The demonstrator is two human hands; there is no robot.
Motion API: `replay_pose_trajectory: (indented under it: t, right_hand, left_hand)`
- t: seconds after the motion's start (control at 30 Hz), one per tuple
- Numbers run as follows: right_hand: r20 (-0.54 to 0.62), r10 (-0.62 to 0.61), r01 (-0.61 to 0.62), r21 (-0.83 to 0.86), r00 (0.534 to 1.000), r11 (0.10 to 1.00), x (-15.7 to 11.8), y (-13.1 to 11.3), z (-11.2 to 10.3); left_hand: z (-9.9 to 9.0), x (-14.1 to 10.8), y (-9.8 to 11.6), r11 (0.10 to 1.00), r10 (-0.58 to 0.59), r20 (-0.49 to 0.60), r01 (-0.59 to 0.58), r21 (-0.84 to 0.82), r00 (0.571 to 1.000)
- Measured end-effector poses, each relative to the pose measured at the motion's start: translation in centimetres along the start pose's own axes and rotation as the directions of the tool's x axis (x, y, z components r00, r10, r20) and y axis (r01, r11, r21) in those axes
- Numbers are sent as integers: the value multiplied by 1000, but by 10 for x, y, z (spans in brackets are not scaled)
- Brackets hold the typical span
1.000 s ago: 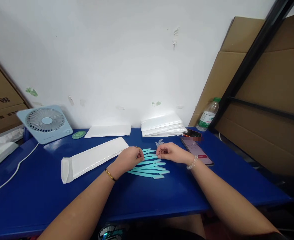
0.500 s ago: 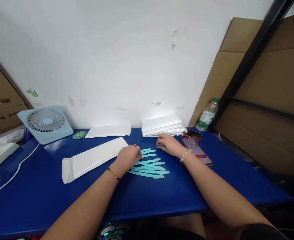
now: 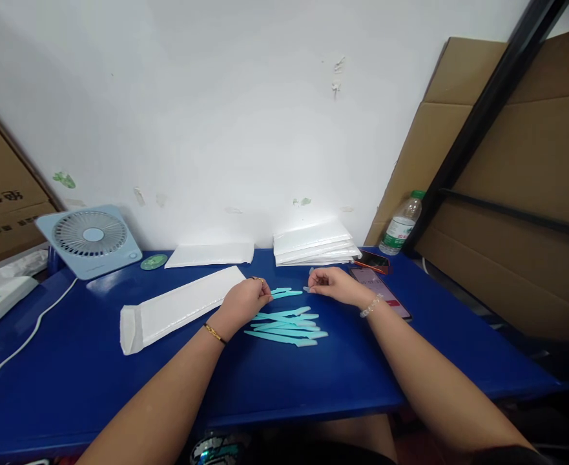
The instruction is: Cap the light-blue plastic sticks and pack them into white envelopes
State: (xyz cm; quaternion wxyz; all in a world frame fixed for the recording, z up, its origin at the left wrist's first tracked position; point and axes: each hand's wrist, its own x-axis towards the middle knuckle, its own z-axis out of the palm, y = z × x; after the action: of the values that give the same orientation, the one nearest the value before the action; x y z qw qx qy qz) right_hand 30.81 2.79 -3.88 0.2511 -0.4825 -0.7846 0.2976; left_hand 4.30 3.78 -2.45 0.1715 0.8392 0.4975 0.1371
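Hands [image 3: 335, 285] farther apart, blue table [image 3: 352, 374] against white wall [image 3: 206, 116]

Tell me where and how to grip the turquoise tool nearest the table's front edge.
I'd pinch that turquoise tool by its slim left end, coming from the left and above: it lies flat, this tapering tip juts slightly past its neighbours, and the broader, paler head points right.

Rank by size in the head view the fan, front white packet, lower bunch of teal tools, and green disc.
1. Blue fan and front white packet: too alike to rank.
2. Lower bunch of teal tools.
3. Green disc.
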Motion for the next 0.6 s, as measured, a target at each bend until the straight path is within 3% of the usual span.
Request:
replay_pose_trajectory:
  t: [0.1, 0.37, 0.6]
  right_hand:
    - [13, -9, 8, 86, 1000, 996, -2, -6, 0]
    - [0, -36, 36, 94, 999, 995, 1, -24, 11]
    - [59, -61, 55, 108, 996, 993, -2, -27, 11]
  left_hand:
    - [-1, 0, 0, 1000, -3, -5, 3, 3, 1000]
    - [0, -1, 4, 1000, 16, 19, -15, -21, 1000]
    - [-2, -5, 10, 998, 36, 131, -29, -55, 991]
